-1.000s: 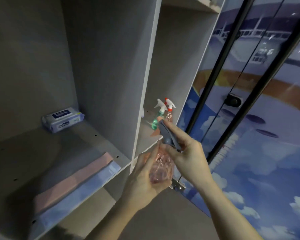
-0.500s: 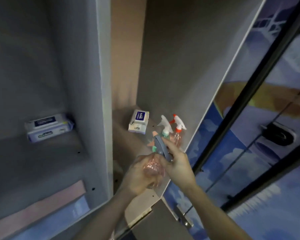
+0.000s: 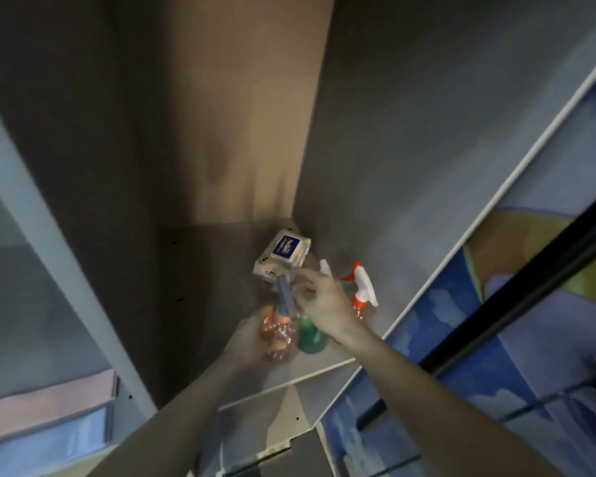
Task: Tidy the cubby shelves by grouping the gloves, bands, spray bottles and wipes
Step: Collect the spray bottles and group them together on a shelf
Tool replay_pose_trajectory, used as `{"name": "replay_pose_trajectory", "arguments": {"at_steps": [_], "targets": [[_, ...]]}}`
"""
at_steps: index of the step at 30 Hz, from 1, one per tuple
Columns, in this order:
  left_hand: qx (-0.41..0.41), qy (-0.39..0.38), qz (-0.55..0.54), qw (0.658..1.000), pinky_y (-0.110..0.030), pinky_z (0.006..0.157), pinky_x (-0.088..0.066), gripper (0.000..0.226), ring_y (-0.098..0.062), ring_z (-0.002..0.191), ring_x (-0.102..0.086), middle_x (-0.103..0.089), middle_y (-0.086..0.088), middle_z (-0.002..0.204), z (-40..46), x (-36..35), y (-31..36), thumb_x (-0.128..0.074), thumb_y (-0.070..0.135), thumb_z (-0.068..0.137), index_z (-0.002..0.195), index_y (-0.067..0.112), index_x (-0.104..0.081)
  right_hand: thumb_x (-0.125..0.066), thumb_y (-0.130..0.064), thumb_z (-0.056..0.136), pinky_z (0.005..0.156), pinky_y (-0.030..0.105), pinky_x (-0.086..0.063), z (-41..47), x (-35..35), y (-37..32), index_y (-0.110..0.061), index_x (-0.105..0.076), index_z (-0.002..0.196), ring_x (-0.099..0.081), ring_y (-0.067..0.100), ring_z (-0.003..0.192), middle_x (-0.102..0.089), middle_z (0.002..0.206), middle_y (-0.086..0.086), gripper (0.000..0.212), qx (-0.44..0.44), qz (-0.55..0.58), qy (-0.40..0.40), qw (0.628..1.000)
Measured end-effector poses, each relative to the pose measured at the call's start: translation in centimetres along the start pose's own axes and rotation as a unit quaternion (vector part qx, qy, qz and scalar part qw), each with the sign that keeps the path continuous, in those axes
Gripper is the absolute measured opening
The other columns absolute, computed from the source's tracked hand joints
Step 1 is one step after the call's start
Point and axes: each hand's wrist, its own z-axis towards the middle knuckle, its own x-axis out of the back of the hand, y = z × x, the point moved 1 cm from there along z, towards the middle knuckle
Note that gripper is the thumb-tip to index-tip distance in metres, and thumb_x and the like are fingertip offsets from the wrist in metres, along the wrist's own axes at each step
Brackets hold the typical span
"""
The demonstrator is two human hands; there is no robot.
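Both my hands carry a pink see-through spray bottle [image 3: 276, 333] with a grey-blue trigger head over the right cubby's shelf [image 3: 324, 364]. My left hand [image 3: 246, 342] grips its body from the left. My right hand [image 3: 324, 301] holds the trigger head from the right. Just right of it stand a green spray bottle [image 3: 310, 333], partly hidden by my right wrist, and an orange-necked spray bottle [image 3: 360, 290] with a white trigger. A pack of wipes [image 3: 283, 254] lies in the back corner behind them.
A vertical divider panel [image 3: 59, 270] separates this cubby from the left one. Pink and blue flat bands [image 3: 45, 421] lie at the left cubby's front edge. A painted wall with a black frame bar [image 3: 530, 294] runs along the right.
My hands have carried the pink bottle forward into the right cubby, down next to the green bottle. The view has swung right, so the left cubby's wipes pack is out of sight.
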Motion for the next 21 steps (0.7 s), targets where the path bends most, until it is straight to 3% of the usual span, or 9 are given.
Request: {"name": "replay_pose_trajectory", "arguments": {"at_steps": [3,5,7,10,12,14,16,19,21], "targets": [[0.022,0.004,-0.020,1.000,-0.010,0.076,-0.048,0.047,-0.015,0.098,-0.062,-0.067,0.009,0.101,0.6,-0.3,-1.1,-0.074,0.017,0.075,0.119,0.021,-0.059,-0.053,-0.007,0.091,0.083,0.038,-0.053,1.6,2.2,0.6,-0.027,-0.060,0.126,-0.066,0.024,0.098,-0.071,0.107,0.006,0.041,0.045,-0.091,0.060,0.993],[0.030,-0.004,-0.019,0.999,-0.019,0.087,-0.049,0.052,-0.009,0.101,-0.064,-0.067,0.010,0.107,1.2,-0.4,-1.3,-0.071,0.031,0.070,0.120,0.029,-0.058,-0.052,-0.010,0.089,0.085,0.033,-0.049,2.4,3.5,1.6,-0.030,-0.057,0.130,-0.060,0.022,0.107,-0.069,0.114,0.003,0.047,0.072,-0.188,0.067,0.977],[0.038,-0.018,-0.020,0.999,-0.028,0.093,-0.050,0.053,-0.009,0.102,-0.065,-0.069,0.009,0.109,1.5,-0.3,-1.3,-0.073,0.031,0.066,0.118,0.033,-0.059,-0.057,-0.015,0.089,0.094,0.031,-0.042,2.9,4.0,3.0,-0.029,-0.052,0.136,-0.051,0.023,0.121,-0.062,0.129,0.001,0.050,0.062,-0.249,0.023,0.966],[0.049,-0.012,-0.026,0.998,-0.028,0.091,-0.052,0.056,-0.008,0.098,-0.066,-0.070,0.010,0.103,1.7,-0.3,-1.5,-0.077,0.010,0.069,0.118,0.031,-0.059,-0.057,-0.016,0.092,0.105,0.022,-0.033,3.1,3.7,4.8,-0.029,-0.046,0.142,-0.051,0.017,0.125,-0.053,0.142,-0.001,0.052,0.021,-0.214,-0.060,0.975],[0.052,-0.008,-0.030,0.998,-0.021,0.086,-0.051,0.055,0.000,0.094,-0.065,-0.070,0.014,0.100,1.7,-0.4,-1.5,-0.076,0.004,0.072,0.114,0.035,-0.058,-0.055,-0.009,0.093,0.089,0.009,-0.032,3.1,3.5,5.2,-0.028,-0.048,0.140,-0.058,0.016,0.116,-0.058,0.137,0.000,0.051,0.022,-0.172,-0.063,0.983],[0.043,-0.010,-0.030,0.999,-0.014,0.079,-0.049,0.059,0.005,0.088,-0.064,-0.068,0.019,0.096,1.7,-0.5,-1.3,-0.078,0.001,0.070,0.108,0.039,-0.054,-0.054,-0.006,0.093,0.086,0.008,-0.033,3.0,3.5,5.3,-0.027,-0.050,0.139,-0.059,0.016,0.115,-0.061,0.134,0.000,0.051,0.022,-0.143,-0.059,0.988],[0.047,-0.006,-0.025,0.999,-0.016,0.082,-0.049,0.063,-0.004,0.093,-0.064,-0.066,0.016,0.099,1.4,-0.4,-1.0,-0.079,0.000,0.068,0.114,0.036,-0.053,-0.053,-0.007,0.094,0.098,0.013,-0.033,3.0,3.4,5.6,-0.026,-0.049,0.140,-0.058,0.014,0.118,-0.060,0.134,0.000,0.050,0.023,-0.133,-0.065,0.989],[0.038,-0.005,-0.011,0.999,-0.027,0.094,-0.050,0.064,-0.014,0.104,-0.064,-0.066,0.005,0.111,1.0,-0.4,-0.6,-0.080,0.004,0.069,0.123,0.025,-0.055,-0.051,-0.009,0.096,0.092,0.005,-0.028,3.1,3.1,6.0,-0.027,-0.047,0.141,-0.057,0.012,0.120,-0.059,0.135,-0.002,0.049,0.019,-0.124,-0.068,0.990],[0.035,-0.004,-0.020,0.999,-0.022,0.090,-0.050,0.061,-0.015,0.105,-0.063,-0.066,0.004,0.112,0.9,-0.4,-0.6,-0.080,0.002,0.069,0.121,0.023,-0.056,-0.052,-0.008,0.096,0.096,0.006,-0.028,3.2,2.9,6.4,-0.027,-0.046,0.142,-0.052,0.010,0.127,-0.056,0.140,-0.003,0.050,0.018,-0.108,-0.069,0.992]]}}
